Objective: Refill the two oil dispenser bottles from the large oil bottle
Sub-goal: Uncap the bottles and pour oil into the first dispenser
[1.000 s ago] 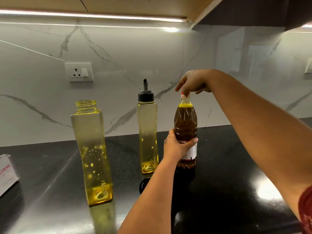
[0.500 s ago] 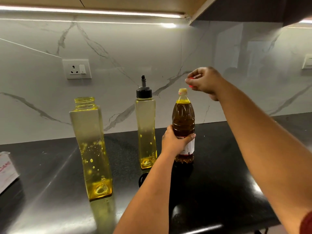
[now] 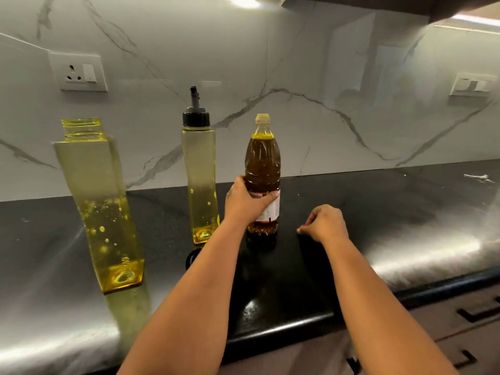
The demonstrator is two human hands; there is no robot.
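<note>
cap off; left hand [image 3: 244, 204] grips large oil bottle [image 3: 262, 163], right hand [image 3: 326, 223] pinches red cap [image 3: 301, 230] at worktop [image 3: 378, 212]. next: pour into open dispenser [image 3: 100, 201].

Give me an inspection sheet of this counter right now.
Surface: black countertop, glossy, glare patches.
Job's things: large oil bottle uncapped, nearly full; near dispenser bottle open-topped, almost empty; far dispenser bottle capped with spout, almost empty.
Clutter: black cap beside left forearm; small pale bits far right.
Hands: left hand grips large bottle; right hand pinches red cap at the counter.
Cables: nothing seen.
Surroundings: marble backsplash, socket, switches.
</note>
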